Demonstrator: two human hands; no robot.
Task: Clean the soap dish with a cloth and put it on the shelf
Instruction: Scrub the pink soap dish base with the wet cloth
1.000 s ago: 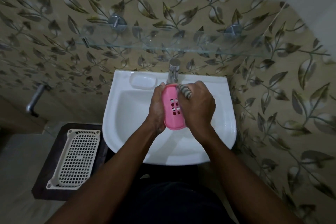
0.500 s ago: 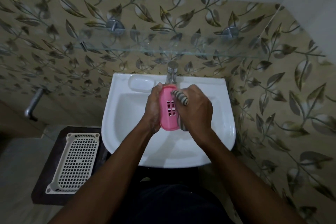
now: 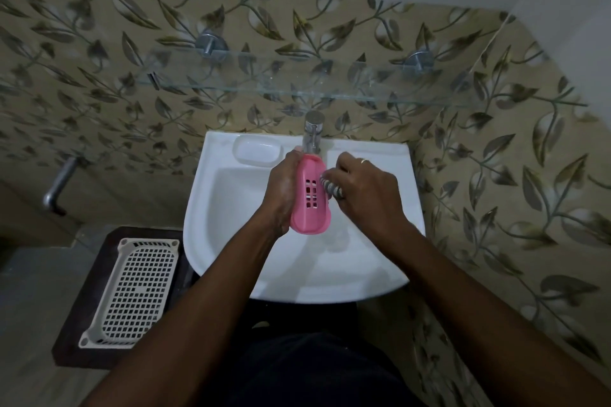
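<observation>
A pink slotted soap dish (image 3: 310, 205) is held on edge over the white basin (image 3: 231, 235), gripped from the left by my left hand (image 3: 284, 188). My right hand (image 3: 367, 192) is closed on a striped cloth (image 3: 330, 188), which presses against the dish's right side near its slots. Most of the cloth is hidden under my fingers. A glass shelf (image 3: 297, 89) runs along the wall above the tap, held by two metal brackets.
A chrome tap (image 3: 312, 135) stands at the basin's back, just beyond the dish. A moulded soap recess (image 3: 256, 150) lies left of it. A cream perforated tray (image 3: 132, 291) rests on a dark stool at lower left. A metal pipe (image 3: 58, 187) juts from the left wall.
The camera has tilted down slightly. My right hand has shifted right and opened out a little, sliding the cloth along the dish's side; my left hand keeps its hold.
</observation>
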